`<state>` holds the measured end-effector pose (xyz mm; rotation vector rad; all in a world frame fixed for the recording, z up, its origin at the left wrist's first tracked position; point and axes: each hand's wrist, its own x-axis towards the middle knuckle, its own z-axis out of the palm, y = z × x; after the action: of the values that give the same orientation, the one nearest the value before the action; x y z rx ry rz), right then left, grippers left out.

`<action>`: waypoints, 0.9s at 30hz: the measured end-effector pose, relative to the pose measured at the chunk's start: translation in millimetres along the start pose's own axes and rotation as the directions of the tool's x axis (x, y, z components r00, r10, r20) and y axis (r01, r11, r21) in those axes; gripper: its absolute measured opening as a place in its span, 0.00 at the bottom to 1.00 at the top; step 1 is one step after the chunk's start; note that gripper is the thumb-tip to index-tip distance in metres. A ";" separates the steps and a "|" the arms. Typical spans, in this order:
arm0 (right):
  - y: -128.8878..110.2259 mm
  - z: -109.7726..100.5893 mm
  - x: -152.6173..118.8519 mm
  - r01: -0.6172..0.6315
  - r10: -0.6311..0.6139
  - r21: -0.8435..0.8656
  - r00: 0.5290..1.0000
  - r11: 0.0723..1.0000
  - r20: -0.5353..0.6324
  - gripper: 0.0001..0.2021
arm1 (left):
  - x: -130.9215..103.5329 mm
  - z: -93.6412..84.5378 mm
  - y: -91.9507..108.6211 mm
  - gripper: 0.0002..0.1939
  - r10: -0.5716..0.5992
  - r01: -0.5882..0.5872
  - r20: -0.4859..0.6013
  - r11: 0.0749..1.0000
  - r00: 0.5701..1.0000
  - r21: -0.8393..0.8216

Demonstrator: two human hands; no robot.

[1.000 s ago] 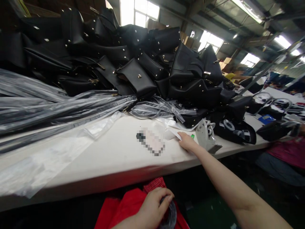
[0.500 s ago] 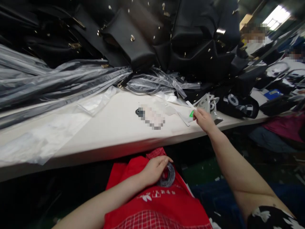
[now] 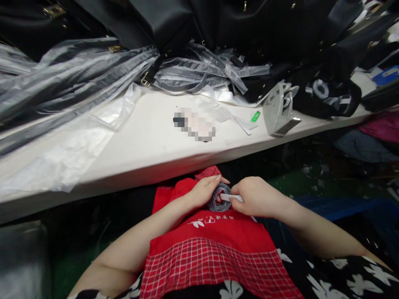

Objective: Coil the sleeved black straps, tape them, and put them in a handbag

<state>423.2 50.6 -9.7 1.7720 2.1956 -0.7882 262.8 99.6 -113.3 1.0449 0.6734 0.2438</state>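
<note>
My left hand [image 3: 206,190] is closed around the far left side of a dark coiled strap [image 3: 215,204], which looks wrapped in clear plastic. The coil rests against the front of a red apron [image 3: 193,216]. From the right, my right hand [image 3: 254,196] pinches a short white strip [image 3: 229,197], whose free end lies over the coil's middle. On the table [image 3: 149,124] in front are a tape dispenser [image 3: 277,114], a small green tag [image 3: 256,116] and a blurred-out flat object [image 3: 196,124].
Black bags [image 3: 218,25] with gold fittings are heaped along the back. Plastic-wrapped straps [image 3: 77,79] and a clear plastic sheet [image 3: 71,153] cover the left side. More coils [image 3: 320,88] lie in a black pile at the right. The table's front edge runs just beyond my hands.
My right hand has come from beside the tape dispenser down to the coil, bringing the white strip. My left hand still holds the coil. The view has tilted downward.
</note>
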 end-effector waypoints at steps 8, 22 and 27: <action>-8.3 18.3 20.6 -0.058 0.049 -0.092 0.994 0.994 -0.097 0.14 | -9.4 -5.6 -3.7 0.21 0.247 -0.191 -0.148 0.930 0.958 0.315; 20.8 34.2 20.4 0.139 0.095 0.672 0.950 0.728 -0.299 0.12 | -37.3 3.0 11.9 0.11 0.328 -0.206 -0.174 0.846 0.929 0.492; 30.8 59.6 32.3 -0.049 0.144 0.924 0.990 0.379 -0.007 0.23 | -43.2 3.2 8.0 0.10 0.360 -0.259 -0.157 0.856 0.920 0.448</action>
<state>434.6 50.4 -83.3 2.3299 1.6707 -2.2941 232.2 80.0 -88.3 1.5625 0.7886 0.5304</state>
